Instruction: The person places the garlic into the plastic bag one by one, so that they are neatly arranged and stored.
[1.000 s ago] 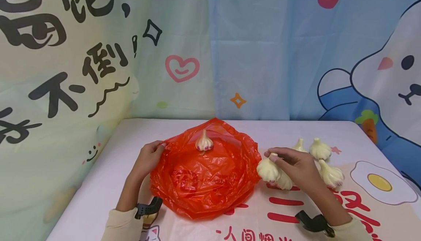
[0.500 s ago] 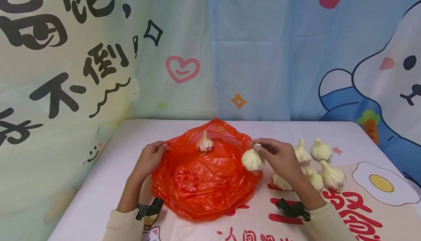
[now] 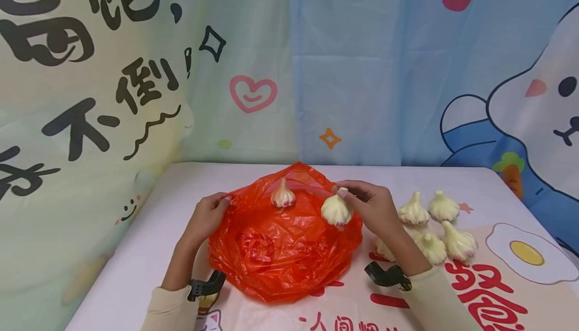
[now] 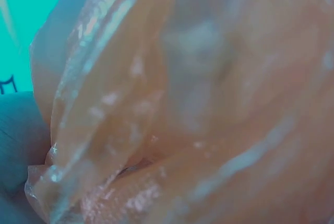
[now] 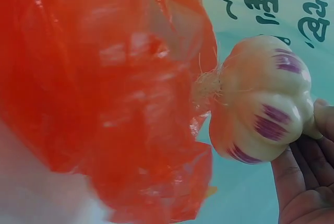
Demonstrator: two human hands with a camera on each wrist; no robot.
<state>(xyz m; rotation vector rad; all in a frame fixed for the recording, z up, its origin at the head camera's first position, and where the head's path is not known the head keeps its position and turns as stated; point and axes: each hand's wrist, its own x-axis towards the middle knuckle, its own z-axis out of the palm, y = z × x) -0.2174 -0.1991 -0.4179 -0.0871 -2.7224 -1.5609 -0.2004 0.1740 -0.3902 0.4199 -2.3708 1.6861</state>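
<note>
A red plastic bag (image 3: 280,250) stands on the table with its mouth spread. My left hand (image 3: 208,218) pinches its left rim; bag film (image 4: 219,109) fills most of the left wrist view, past part of that hand (image 4: 21,156). With fingertips and thumb, my right hand (image 3: 373,208) holds a garlic bulb (image 3: 336,211) by its stem over the bag's right side. Up close in the right wrist view, this bulb (image 5: 261,101) has purple streaks and stringy roots beside the red film. Another garlic bulb (image 3: 283,195) lies at the bag's back part.
Several pale garlic bulbs (image 3: 430,248) lie grouped to the right, partly hidden by the right forearm. The white table (image 3: 117,270) carries a printed mat (image 3: 470,250). A printed curtain (image 3: 344,70) hangs behind the table's back edge.
My right hand has carried the garlic bulb leftward and slightly up, from beside the other bulbs to over the bag's right side. The left hand still holds the rim.
</note>
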